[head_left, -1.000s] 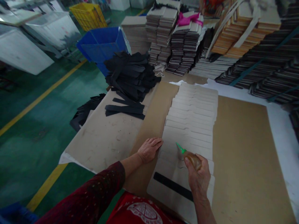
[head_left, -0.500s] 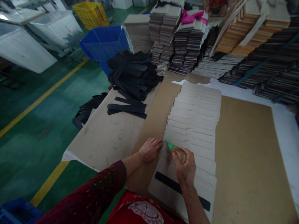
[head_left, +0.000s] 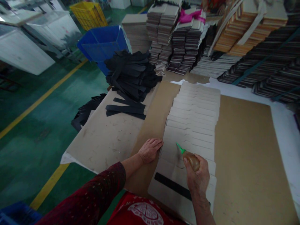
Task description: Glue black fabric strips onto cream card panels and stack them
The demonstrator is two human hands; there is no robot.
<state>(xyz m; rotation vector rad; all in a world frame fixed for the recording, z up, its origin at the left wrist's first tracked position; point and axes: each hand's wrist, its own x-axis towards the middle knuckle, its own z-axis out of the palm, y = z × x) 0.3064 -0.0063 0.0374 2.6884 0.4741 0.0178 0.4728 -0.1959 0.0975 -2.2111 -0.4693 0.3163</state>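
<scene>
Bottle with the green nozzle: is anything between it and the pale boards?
Nothing visible stands between the bottle and the pale boards below; whether its green nozzle touches them, I can't tell. The left hand is at their left edge, off to the side; the right hand holds the bottle.

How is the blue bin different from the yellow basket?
The blue bin has smooth-looking walls, but the yellow basket has slats or gaps in its sides. The blue bin is nearer to the worktable, while the yellow basket is farther back. The blue bin looks bigger in the picture than the yellow basket. Both look open at the top.
</scene>
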